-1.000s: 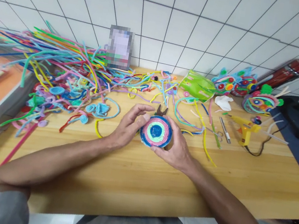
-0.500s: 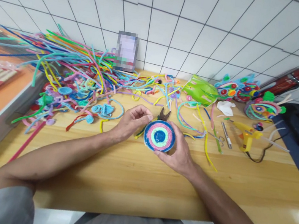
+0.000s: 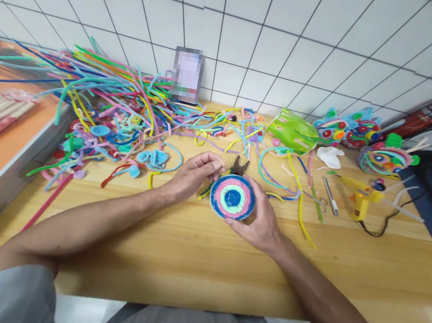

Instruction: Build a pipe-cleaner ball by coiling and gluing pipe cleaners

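A round disc (image 3: 223, 193) with rings of blue, pink and pale green around a blue centre is held up over the table. My right hand (image 3: 261, 219) grips it by its right edge, thumb below and fingers behind. Just left of the disc, my left hand (image 3: 199, 172) is closed in a pinch, thumb against fingertips; whatever is between them is too small to make out. Behind the disc lie pliers (image 3: 240, 166), jaws pointing away, their handles partly hidden by the disc and my left hand.
Colourful pipe cleaners (image 3: 128, 90) heap at the back left, with coiled pieces (image 3: 153, 159) in front. A blurred-out screen (image 3: 186, 75) leans on the wall. Rightward are a green packet (image 3: 292, 131), decorated animal-like figures (image 3: 386, 156), a pen (image 3: 330, 197), a yellow glue gun (image 3: 361, 201) and a red flask (image 3: 428, 118).
The view has shifted slightly, so the scene sits a little further right. Both hands keep nearly the same pose, the right one still on the disc.
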`<state>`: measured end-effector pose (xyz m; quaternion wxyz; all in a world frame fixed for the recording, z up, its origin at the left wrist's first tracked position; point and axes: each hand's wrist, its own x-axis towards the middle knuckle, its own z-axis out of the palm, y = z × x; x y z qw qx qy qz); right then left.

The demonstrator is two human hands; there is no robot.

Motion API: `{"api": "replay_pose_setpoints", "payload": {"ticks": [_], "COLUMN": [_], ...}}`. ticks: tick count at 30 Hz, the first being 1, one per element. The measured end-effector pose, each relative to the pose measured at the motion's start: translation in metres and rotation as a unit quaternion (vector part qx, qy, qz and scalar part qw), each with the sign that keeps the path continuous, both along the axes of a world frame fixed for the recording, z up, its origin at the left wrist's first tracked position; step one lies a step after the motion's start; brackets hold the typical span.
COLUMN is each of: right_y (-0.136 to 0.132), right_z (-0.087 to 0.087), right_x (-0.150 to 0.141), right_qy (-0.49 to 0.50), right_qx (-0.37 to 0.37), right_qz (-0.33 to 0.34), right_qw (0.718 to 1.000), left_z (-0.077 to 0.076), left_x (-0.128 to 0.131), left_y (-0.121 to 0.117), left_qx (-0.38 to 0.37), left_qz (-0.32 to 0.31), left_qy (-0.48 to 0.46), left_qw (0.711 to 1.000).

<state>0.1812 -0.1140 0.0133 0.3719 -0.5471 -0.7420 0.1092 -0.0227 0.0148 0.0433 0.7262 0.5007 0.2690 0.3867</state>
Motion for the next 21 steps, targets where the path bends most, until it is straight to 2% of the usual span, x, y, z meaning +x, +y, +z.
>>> {"api": "replay_pose_setpoints", "payload": {"ticks": [6,15,21], "right_y": [0.0,-0.001,-0.002], "right_z": [0.001,0.002,0.001], "right_x": [0.0,0.001,0.002], "right_qy": [-0.006,-0.006,-0.01], "right_qx": [0.005,0.024,0.02], "right_qz": [-0.002,0.002,0.001], "right_qw": [1.0,1.0,1.0], "left_z": [-0.003,-0.017,-0.026], "left_x": [-0.001,0.001,0.004], "left_y": [0.001,0.01,0.017], "left_qx": [-0.005,0.027,0.022], "left_qz": [-0.002,0.042,0.042], "left_qy": [-0.007,-0.013,-0.009], "left_qw": [1.0,0.999,0.999]}}
